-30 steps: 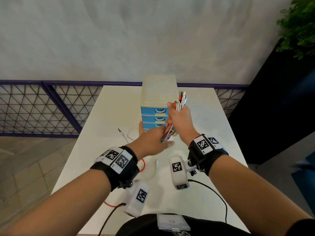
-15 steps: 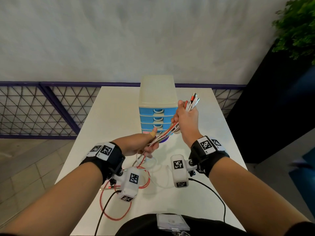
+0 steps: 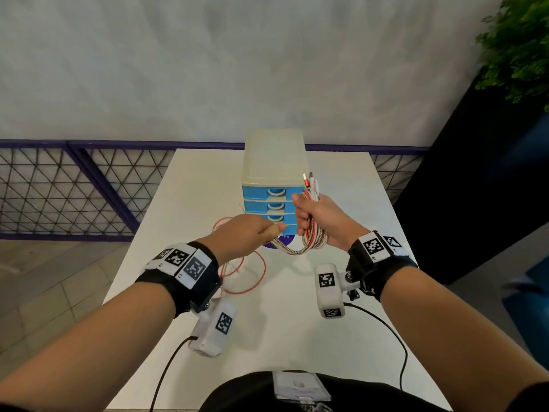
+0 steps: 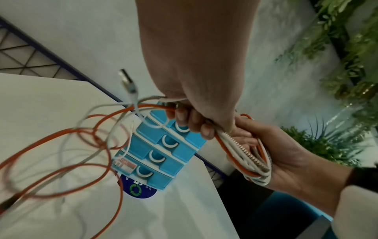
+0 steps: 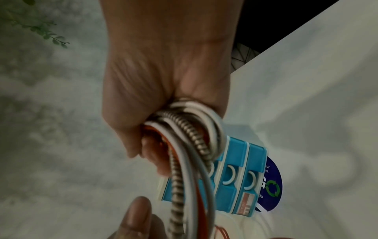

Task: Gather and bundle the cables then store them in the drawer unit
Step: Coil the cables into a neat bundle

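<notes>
My right hand [image 3: 318, 218] grips a looped bundle of red, white and braided cables [image 3: 312, 242] in front of the drawer unit [image 3: 273, 173], plug ends [image 3: 310, 182] sticking up above the fist. My left hand [image 3: 252, 233] pinches the same cables just left of the bundle. Loose red and white lengths [image 3: 246, 275] trail from it down to the table. The left wrist view shows the left hand's fingers [image 4: 192, 122] curled round the strands, the coil [image 4: 251, 160] in the right palm, and loose loops [image 4: 67, 153]. All blue drawers [image 4: 163, 148] are closed.
The white table [image 3: 297, 337] ends at a purple mesh railing [image 3: 74, 188] on the left and back. A dark panel and a plant [image 3: 520, 49] stand to the right. A round blue sticker [image 4: 139, 189] lies under the unit's front. Black cords [image 3: 386, 331] run from my wrist cameras.
My left hand drew back with the strands, then came forward again beside the right hand. The right hand stayed by the drawers, and the loose red loops shifted on the table.
</notes>
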`<state>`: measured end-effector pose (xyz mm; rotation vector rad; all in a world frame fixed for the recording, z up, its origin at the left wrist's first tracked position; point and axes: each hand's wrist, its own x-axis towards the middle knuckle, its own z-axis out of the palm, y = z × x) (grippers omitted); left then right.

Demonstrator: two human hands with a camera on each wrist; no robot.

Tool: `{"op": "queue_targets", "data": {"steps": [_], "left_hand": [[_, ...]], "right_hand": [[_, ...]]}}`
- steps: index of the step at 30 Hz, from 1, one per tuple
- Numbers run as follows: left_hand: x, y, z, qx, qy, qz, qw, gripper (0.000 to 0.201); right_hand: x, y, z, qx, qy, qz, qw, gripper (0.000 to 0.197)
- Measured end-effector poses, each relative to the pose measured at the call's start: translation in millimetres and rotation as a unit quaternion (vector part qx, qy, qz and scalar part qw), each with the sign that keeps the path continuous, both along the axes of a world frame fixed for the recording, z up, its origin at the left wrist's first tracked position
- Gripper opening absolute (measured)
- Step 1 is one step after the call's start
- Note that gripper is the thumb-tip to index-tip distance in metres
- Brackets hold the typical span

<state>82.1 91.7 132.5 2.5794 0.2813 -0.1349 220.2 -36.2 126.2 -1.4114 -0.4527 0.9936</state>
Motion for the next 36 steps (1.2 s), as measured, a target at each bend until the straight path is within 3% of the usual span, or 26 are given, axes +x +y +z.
{"op": "queue_targets", "data": {"steps": [3, 9, 14, 17, 20, 25, 29, 32, 36], "left_hand": [[1.1, -1.6, -4.2, 0.086, -0.067, -0.037, 0.993, 0.045], [-1.1, -10.7, 1.9, 0.214, -0.196, 0.008, 0.957, 0.037], [2.2, -8.5, -5.1, 0.274, -0.189, -0.004, 0.943, 0.030], [3.4, -8.3, -5.8, 0.289, -0.217, 0.003, 0.932, 0.035], [5.0, -9.9, -2.9, 0.333, -0.220, -0.022, 0.917, 0.020], [3.6, -7.6, -14.0, 0.378, -0.194, -0.012, 0.905, 0.023], [1.0, -7.3, -20.3, 0.339, -0.155, 0.034, 0.927, 0.023], [4.1, -9.8, -20.2, 0.266, -0.158, 0.062, 0.949, 0.033], [5.5, -8.9, -5.0, -0.005, -0.138, 0.120, 0.983, 0.035]], "right_hand": [[-7.3, -1.6, 7.7, -0.018, 0.070, 0.064, 0.995, 0.025], [-19.1, -3.8, 11.5, -0.044, 0.180, 0.165, 0.969, 0.033], [-30.1, -1.3, 10.5, -0.034, 0.209, 0.155, 0.965, 0.029], [-30.8, 0.6, 9.5, -0.022, 0.220, 0.147, 0.964, 0.035], [-31.6, 1.0, 10.9, -0.026, 0.223, 0.142, 0.964, 0.039], [-31.8, 3.0, 13.8, -0.056, 0.218, 0.131, 0.965, 0.041], [-34.9, 5.1, 12.5, -0.084, 0.196, 0.109, 0.971, 0.028], [-36.9, 5.8, 11.6, -0.091, 0.165, 0.105, 0.976, 0.026], [-37.0, 4.6, 11.2, -0.088, 0.085, 0.145, 0.982, 0.025]]}}
